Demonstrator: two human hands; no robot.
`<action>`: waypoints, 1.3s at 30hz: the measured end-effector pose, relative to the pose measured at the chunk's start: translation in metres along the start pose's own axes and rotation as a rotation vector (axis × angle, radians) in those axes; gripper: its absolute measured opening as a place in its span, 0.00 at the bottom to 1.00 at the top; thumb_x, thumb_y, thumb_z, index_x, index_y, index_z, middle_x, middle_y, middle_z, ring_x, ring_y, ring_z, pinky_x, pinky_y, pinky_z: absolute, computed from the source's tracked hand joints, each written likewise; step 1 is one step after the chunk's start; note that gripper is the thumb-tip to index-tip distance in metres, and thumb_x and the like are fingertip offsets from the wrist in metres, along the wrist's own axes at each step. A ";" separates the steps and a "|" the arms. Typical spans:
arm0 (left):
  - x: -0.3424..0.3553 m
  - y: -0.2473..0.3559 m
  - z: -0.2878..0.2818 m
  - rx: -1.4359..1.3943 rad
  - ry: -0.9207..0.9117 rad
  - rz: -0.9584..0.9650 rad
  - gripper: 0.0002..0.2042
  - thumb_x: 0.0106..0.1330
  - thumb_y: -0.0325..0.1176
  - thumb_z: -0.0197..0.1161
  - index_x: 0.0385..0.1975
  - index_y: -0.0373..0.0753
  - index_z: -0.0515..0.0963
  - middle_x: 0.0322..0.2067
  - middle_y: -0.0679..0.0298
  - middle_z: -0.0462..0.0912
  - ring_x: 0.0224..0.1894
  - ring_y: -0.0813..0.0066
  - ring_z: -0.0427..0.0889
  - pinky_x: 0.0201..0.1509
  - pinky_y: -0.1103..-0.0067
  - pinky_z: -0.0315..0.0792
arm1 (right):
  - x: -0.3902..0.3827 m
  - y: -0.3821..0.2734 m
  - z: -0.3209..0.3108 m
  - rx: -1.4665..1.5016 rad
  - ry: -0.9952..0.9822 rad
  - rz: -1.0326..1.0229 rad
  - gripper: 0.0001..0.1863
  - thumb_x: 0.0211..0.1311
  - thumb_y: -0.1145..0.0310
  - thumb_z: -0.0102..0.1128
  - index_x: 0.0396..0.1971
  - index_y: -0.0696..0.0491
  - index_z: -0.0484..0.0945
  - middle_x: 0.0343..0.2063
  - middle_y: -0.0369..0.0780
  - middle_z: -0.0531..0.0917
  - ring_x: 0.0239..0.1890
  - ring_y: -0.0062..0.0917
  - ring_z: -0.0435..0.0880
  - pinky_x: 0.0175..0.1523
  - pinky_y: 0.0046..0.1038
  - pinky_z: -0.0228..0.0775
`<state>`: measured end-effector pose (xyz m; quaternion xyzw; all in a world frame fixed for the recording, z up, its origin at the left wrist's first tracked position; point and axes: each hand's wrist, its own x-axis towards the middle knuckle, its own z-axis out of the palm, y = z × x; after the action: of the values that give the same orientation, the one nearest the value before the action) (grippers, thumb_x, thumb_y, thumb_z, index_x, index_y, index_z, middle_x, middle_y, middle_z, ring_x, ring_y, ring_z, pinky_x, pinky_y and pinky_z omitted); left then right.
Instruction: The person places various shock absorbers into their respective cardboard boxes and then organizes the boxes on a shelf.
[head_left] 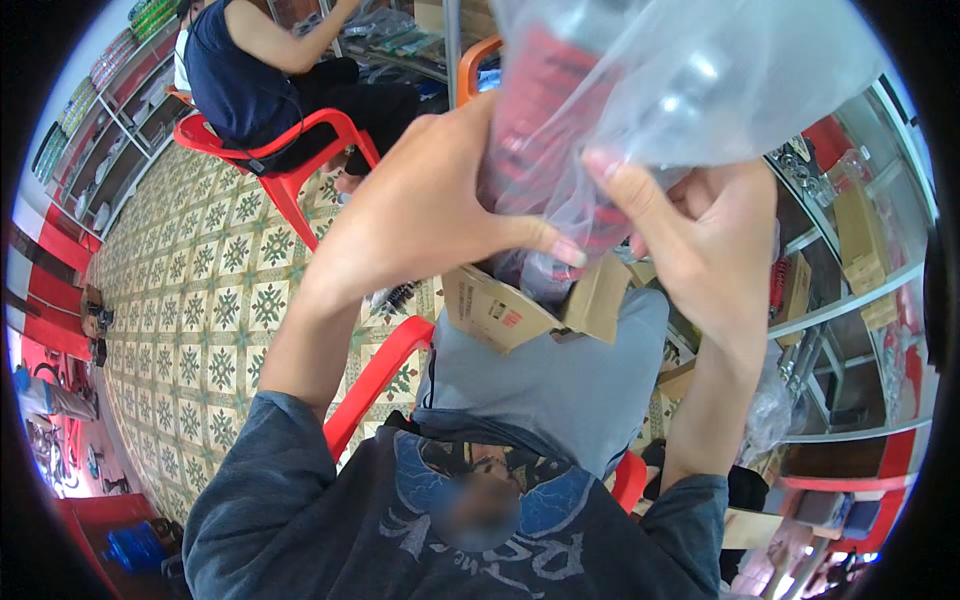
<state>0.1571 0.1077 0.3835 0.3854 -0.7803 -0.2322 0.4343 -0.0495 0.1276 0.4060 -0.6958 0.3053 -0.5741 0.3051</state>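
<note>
Close up, both of a seated person's bare hands hold a ribbed red cylinder, seemingly a coil spring (540, 110), inside a loose, cloudy clear plastic bag (760, 90). It stands tilted above the grey-trousered lap (540, 390), its lower wrapped end between the raised flaps of an open brown cardboard box (500, 310); how deep it reaches is hidden.

The left hand (430, 190) is curved about the cylinder's left side, fingers behind and out of sight, thumb lying across the near face. The right hand (690, 220) is partly closed at the right side, thumb pressed on the plastic and fingers curled; how firmly it grips cannot be told.

Judging by its look, the cylinder is probably metal, fairly heavy and stiff, hard to damage beyond scuffs. The bag is thin, soft and probably slippery, so the part could slide inside it. The surest hold is around the ribbed body, through the film, one hand on each side, rather than by the baggy plastic. The box walls look light and easily bent.

To the right is a glass-and-metal display case (850, 315); far left, another person (245, 90) sits on a red plastic chair (300, 200).
</note>
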 end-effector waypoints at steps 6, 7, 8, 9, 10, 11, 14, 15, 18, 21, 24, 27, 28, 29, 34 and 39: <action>-0.010 -0.007 -0.011 0.104 -0.076 -0.032 0.28 0.38 0.29 0.81 0.44 0.30 0.83 0.34 0.48 0.87 0.39 0.48 0.88 0.47 0.68 0.79 | -0.017 0.021 -0.007 -0.207 -0.193 0.046 0.10 0.56 0.75 0.68 0.38 0.61 0.81 0.24 0.38 0.84 0.24 0.16 0.79 0.29 0.24 0.70; -0.011 -0.008 -0.011 0.244 -0.035 0.008 0.29 0.37 0.29 0.81 0.45 0.31 0.83 0.35 0.48 0.88 0.39 0.48 0.88 0.47 0.68 0.79 | -0.020 0.024 -0.007 -0.242 -0.203 0.055 0.10 0.55 0.75 0.67 0.36 0.61 0.81 0.21 0.38 0.83 0.22 0.15 0.77 0.28 0.25 0.69; -0.012 -0.007 -0.010 0.243 -0.034 0.009 0.29 0.37 0.29 0.81 0.45 0.31 0.83 0.35 0.48 0.88 0.39 0.48 0.88 0.47 0.68 0.79 | -0.020 0.032 -0.008 -0.323 -0.240 -0.086 0.10 0.54 0.76 0.66 0.36 0.61 0.81 0.20 0.40 0.82 0.21 0.16 0.77 0.27 0.25 0.68; -0.013 -0.006 -0.009 0.167 -0.004 0.042 0.27 0.37 0.31 0.81 0.42 0.31 0.84 0.36 0.49 0.88 0.40 0.50 0.87 0.48 0.69 0.79 | -0.022 0.036 -0.007 -0.365 -0.259 -0.158 0.10 0.53 0.76 0.66 0.36 0.61 0.81 0.20 0.41 0.81 0.21 0.16 0.77 0.26 0.26 0.68; -0.013 -0.005 -0.008 0.091 0.026 0.075 0.25 0.37 0.32 0.80 0.40 0.31 0.85 0.37 0.50 0.88 0.42 0.52 0.86 0.49 0.69 0.79 | -0.024 0.040 -0.007 -0.406 -0.277 -0.228 0.10 0.53 0.77 0.65 0.36 0.61 0.81 0.19 0.42 0.81 0.20 0.16 0.77 0.26 0.26 0.68; -0.013 -0.006 -0.008 0.093 0.026 0.074 0.25 0.37 0.32 0.80 0.40 0.31 0.85 0.37 0.50 0.88 0.42 0.52 0.86 0.49 0.69 0.79 | -0.028 0.043 -0.003 -0.340 -0.264 -0.096 0.11 0.51 0.78 0.64 0.36 0.61 0.81 0.18 0.43 0.79 0.19 0.16 0.76 0.25 0.26 0.66; -0.012 -0.012 -0.006 0.234 -0.098 0.058 0.16 0.43 0.32 0.76 0.33 0.33 0.88 0.38 0.54 0.88 0.50 0.58 0.83 0.55 0.68 0.77 | -0.030 0.051 -0.008 -0.284 -0.291 0.095 0.11 0.49 0.80 0.62 0.35 0.61 0.83 0.15 0.43 0.76 0.17 0.16 0.73 0.24 0.26 0.64; -0.012 -0.011 -0.005 0.232 -0.103 0.057 0.16 0.43 0.32 0.76 0.33 0.33 0.88 0.38 0.54 0.88 0.50 0.58 0.83 0.55 0.68 0.77 | -0.029 0.053 -0.011 -0.296 -0.330 0.157 0.11 0.48 0.81 0.61 0.34 0.61 0.84 0.14 0.43 0.75 0.16 0.17 0.71 0.24 0.26 0.63; -0.013 -0.003 -0.003 0.330 -0.065 0.137 0.14 0.46 0.30 0.74 0.34 0.35 0.89 0.36 0.54 0.87 0.47 0.56 0.83 0.51 0.65 0.77 | -0.021 0.050 -0.013 -0.273 -0.308 0.043 0.10 0.46 0.82 0.60 0.31 0.62 0.85 0.13 0.44 0.73 0.15 0.18 0.67 0.24 0.27 0.62; -0.009 -0.006 -0.001 0.417 -0.127 0.237 0.17 0.46 0.30 0.73 0.39 0.36 0.88 0.37 0.53 0.87 0.44 0.55 0.83 0.51 0.64 0.77 | -0.019 0.052 -0.016 -0.357 -0.348 0.061 0.09 0.44 0.79 0.64 0.29 0.61 0.85 0.15 0.48 0.77 0.14 0.31 0.72 0.26 0.31 0.65; -0.011 0.005 0.000 0.405 0.039 0.289 0.22 0.42 0.27 0.78 0.42 0.38 0.87 0.43 0.57 0.87 0.45 0.58 0.86 0.51 0.68 0.78 | -0.022 0.056 -0.014 -0.457 -0.310 -0.062 0.09 0.43 0.75 0.68 0.28 0.61 0.85 0.18 0.52 0.80 0.19 0.45 0.79 0.29 0.38 0.70; -0.012 0.015 -0.002 0.204 0.006 0.420 0.23 0.41 0.27 0.78 0.43 0.40 0.87 0.45 0.59 0.88 0.48 0.57 0.86 0.52 0.68 0.79 | -0.023 0.048 -0.012 -0.502 -0.385 -0.101 0.09 0.43 0.72 0.68 0.25 0.61 0.83 0.21 0.53 0.82 0.26 0.51 0.83 0.34 0.43 0.74; -0.013 0.015 -0.002 0.130 -0.023 0.467 0.23 0.41 0.26 0.78 0.43 0.40 0.87 0.46 0.60 0.88 0.48 0.57 0.86 0.52 0.68 0.80 | -0.024 0.052 -0.014 -0.573 -0.436 -0.120 0.12 0.44 0.69 0.70 0.27 0.61 0.83 0.24 0.52 0.82 0.28 0.49 0.82 0.34 0.40 0.72; -0.014 0.014 -0.001 0.056 -0.055 0.512 0.23 0.42 0.26 0.78 0.43 0.41 0.88 0.47 0.60 0.88 0.49 0.56 0.87 0.52 0.68 0.80 | -0.024 0.055 -0.015 -0.644 -0.489 -0.139 0.15 0.45 0.66 0.72 0.29 0.61 0.82 0.27 0.52 0.82 0.30 0.48 0.81 0.34 0.38 0.71; -0.012 0.004 -0.005 0.312 -0.181 0.480 0.17 0.47 0.21 0.72 0.40 0.41 0.89 0.41 0.58 0.89 0.42 0.56 0.88 0.45 0.71 0.82 | -0.021 0.046 -0.016 -0.622 -0.507 -0.075 0.14 0.47 0.71 0.72 0.33 0.62 0.83 0.30 0.51 0.84 0.32 0.43 0.83 0.37 0.35 0.73; -0.011 0.011 -0.010 0.587 -0.285 0.403 0.13 0.49 0.26 0.72 0.37 0.39 0.89 0.34 0.58 0.87 0.37 0.54 0.86 0.40 0.69 0.80 | -0.022 0.032 -0.019 -0.291 -0.354 -0.091 0.16 0.50 0.76 0.74 0.41 0.62 0.85 0.38 0.47 0.88 0.36 0.36 0.87 0.43 0.31 0.78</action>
<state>0.1647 0.1223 0.3906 0.2960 -0.9263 0.0402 0.2297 -0.0740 0.1234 0.3704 -0.8354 0.2951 -0.4060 0.2241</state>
